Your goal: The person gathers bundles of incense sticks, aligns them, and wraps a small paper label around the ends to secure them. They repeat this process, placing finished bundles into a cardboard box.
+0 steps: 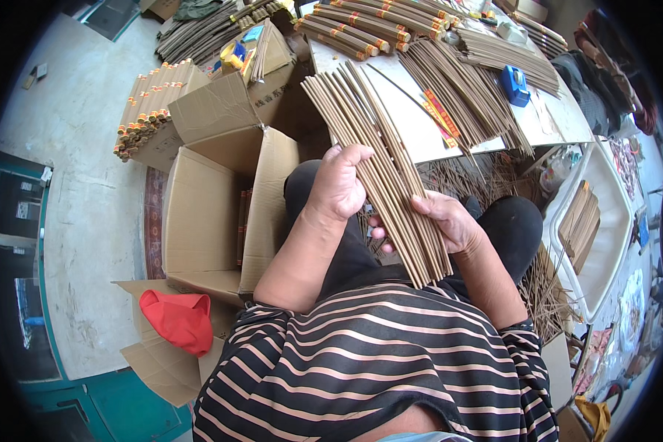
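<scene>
Our bare left hand (339, 182) and bare right hand (451, 221) both grip a loosely fanned bundle of long, thin brown sticks (392, 184) by the near edge of the white, flat-topped table (571, 125); outer sticks could slip and scatter if either hold slackens.

A white table (563, 127) stands ahead; a teal-framed dark panel (15, 272) stands far left.

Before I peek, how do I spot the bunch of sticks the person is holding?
Find the white table at the top of the picture. Nearer the striped shirt, above the dark trousers, a bunch of thin brown sticks slants from upper left to lower right. Unlike the sticks lying on the table, this bunch is held by the left hand and the right hand.
</scene>
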The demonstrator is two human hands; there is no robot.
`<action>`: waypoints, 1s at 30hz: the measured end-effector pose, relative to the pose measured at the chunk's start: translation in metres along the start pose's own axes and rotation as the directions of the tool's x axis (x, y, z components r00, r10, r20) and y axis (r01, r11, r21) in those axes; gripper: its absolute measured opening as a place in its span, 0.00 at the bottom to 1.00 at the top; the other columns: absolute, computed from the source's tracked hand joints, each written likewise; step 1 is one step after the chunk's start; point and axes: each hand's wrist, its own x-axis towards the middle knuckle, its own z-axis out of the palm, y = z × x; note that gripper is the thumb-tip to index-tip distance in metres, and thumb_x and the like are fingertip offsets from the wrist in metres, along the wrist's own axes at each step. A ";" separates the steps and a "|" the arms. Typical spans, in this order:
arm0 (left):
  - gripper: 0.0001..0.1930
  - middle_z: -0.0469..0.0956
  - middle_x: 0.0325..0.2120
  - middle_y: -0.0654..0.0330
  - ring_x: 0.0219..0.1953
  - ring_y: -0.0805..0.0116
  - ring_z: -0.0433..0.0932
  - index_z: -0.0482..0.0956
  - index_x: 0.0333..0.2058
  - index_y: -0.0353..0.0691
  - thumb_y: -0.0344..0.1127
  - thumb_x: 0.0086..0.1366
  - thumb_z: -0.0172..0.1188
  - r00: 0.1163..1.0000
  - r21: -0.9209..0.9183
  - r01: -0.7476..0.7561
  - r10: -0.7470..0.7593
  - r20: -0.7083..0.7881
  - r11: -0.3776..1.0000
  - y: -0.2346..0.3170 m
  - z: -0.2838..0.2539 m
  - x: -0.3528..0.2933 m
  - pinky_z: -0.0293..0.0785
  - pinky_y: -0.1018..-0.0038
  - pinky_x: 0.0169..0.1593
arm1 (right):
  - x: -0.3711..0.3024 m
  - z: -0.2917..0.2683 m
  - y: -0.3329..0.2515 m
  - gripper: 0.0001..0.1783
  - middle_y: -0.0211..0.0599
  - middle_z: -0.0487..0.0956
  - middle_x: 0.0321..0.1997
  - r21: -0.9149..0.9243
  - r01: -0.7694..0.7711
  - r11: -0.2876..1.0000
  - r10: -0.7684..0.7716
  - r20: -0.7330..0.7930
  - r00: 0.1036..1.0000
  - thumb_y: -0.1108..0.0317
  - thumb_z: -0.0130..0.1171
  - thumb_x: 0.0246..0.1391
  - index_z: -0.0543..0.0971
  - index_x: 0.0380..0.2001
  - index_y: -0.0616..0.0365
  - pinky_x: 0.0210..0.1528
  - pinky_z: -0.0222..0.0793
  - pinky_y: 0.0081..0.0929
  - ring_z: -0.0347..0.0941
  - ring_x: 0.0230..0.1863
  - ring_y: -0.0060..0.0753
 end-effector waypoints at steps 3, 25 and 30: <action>0.16 0.74 0.40 0.52 0.43 0.63 0.75 0.68 0.45 0.26 0.23 0.56 0.46 1.000 0.005 0.003 -0.003 -0.017 1.000 0.001 0.000 -0.001 0.70 0.67 0.52 | 0.001 -0.001 0.000 0.30 0.65 0.69 0.48 0.028 -0.018 0.999 0.017 0.004 1.000 0.59 0.54 0.55 0.61 0.54 0.69 0.46 0.72 0.49 0.71 0.48 0.55; 0.13 0.74 0.27 0.56 0.32 0.63 0.74 0.71 0.42 0.38 0.29 0.57 0.58 0.996 -0.140 0.070 -0.062 0.064 0.988 0.002 -0.002 0.018 0.73 0.65 0.40 | 0.021 0.010 0.001 0.17 0.37 0.75 0.29 -0.439 -0.104 0.892 0.045 -0.143 0.989 0.64 0.54 0.56 0.64 0.44 0.60 0.25 0.74 0.21 0.73 0.25 0.23; 0.12 0.70 0.18 0.60 0.20 0.68 0.71 0.69 0.37 0.36 0.22 0.52 0.56 0.967 0.077 -0.180 0.191 -0.168 0.981 0.012 0.014 0.035 0.72 0.72 0.27 | 0.036 0.011 -0.008 0.15 0.30 0.69 0.25 -0.857 -0.138 0.496 -0.190 -0.262 0.946 0.76 0.53 0.46 0.67 0.39 0.63 0.28 0.67 0.18 0.68 0.24 0.19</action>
